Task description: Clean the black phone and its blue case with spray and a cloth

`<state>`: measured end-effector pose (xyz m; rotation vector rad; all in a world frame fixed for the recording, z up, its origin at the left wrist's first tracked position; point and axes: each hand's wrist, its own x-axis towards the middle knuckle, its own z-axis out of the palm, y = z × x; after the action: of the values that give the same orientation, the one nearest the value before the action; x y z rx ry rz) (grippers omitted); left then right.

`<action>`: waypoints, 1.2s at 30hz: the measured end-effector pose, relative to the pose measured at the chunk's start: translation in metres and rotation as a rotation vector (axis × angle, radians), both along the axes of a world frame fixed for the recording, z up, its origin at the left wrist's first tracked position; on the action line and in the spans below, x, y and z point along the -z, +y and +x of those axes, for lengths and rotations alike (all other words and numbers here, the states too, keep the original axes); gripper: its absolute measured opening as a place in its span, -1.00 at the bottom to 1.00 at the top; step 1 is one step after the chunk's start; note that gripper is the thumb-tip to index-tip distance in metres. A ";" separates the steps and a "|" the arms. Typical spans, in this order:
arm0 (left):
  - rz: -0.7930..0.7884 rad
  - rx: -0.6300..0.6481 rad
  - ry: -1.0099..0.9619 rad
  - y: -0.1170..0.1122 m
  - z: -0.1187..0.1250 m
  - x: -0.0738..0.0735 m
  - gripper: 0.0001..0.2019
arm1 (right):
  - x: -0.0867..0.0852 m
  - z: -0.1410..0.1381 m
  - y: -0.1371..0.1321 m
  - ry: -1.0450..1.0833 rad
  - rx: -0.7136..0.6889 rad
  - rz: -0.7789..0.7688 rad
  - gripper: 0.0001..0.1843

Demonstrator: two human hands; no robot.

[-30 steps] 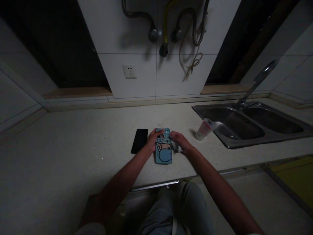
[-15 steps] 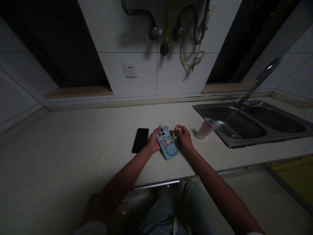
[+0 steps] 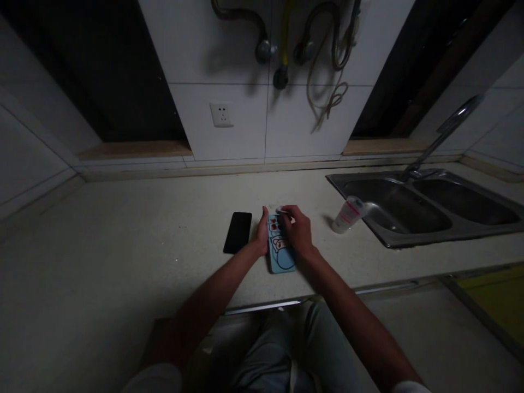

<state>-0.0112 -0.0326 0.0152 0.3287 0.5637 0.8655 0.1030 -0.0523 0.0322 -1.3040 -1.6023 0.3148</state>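
A light blue phone case [image 3: 280, 256] with a cartoon figure lies flat on the pale countertop [image 3: 135, 229]. My left hand [image 3: 262, 232] grips its left edge, fingers pressed against the side. My right hand [image 3: 297, 229] rests over the case's upper right part, fingers pinched on a small thin white object near the camera cutout; I cannot make out what it is. A black phone [image 3: 238, 232] lies face down just left of my left hand.
A white tube [image 3: 347, 214] with a red band leans at the sink's left rim. The double steel sink [image 3: 426, 210] and tap [image 3: 444, 131] fill the right side. A wall socket [image 3: 221, 114] and hanging hoses [image 3: 311, 49] are on the tiled wall behind.
The case has been turned from tilted back to straight on the counter. My right hand has moved left, from beside the case onto its top part.
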 end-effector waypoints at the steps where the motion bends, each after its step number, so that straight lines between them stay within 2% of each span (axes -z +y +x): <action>1: -0.005 -0.031 0.014 0.000 0.000 0.000 -0.35 | -0.002 -0.006 -0.001 -0.118 -0.046 -0.021 -0.81; 4: 0.008 -0.107 0.008 0.000 -0.001 0.000 -0.31 | -0.005 -0.022 -0.008 -0.404 -0.142 -0.058 -0.75; 7: 0.000 -0.096 -0.016 -0.001 -0.004 -0.002 -0.25 | -0.001 -0.029 -0.021 -0.503 -0.192 -0.027 -0.66; 12: -0.064 -0.070 0.037 -0.002 -0.006 -0.007 -0.26 | 0.017 -0.005 -0.048 -0.532 -0.320 0.027 -0.50; 16: -0.081 -0.079 0.054 0.001 -0.005 -0.005 -0.32 | 0.034 0.021 -0.074 -0.534 -0.500 0.194 -0.46; 22: -0.055 -0.030 -0.009 0.005 -0.006 0.002 -0.34 | 0.047 0.042 -0.096 -0.462 -0.487 0.313 -0.62; 26: -0.056 -0.051 -0.001 0.006 -0.004 0.002 -0.37 | 0.040 0.053 -0.088 -0.461 -0.424 0.276 -0.63; 30: -0.061 -0.078 0.045 0.005 -0.002 -0.001 -0.39 | 0.026 0.060 -0.064 -0.439 -0.296 0.096 -0.68; 33: -0.052 -0.068 0.044 0.003 0.000 -0.004 -0.39 | 0.014 0.057 -0.041 -0.420 -0.230 -0.038 -0.71; 36: -0.052 -0.034 0.019 0.000 0.001 -0.005 -0.41 | 0.006 0.045 -0.017 -0.372 -0.118 -0.066 -0.70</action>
<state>-0.0098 -0.0322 0.0202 0.2813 0.6099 0.8801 0.1478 -0.0697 0.0262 -1.3791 -2.0011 0.2056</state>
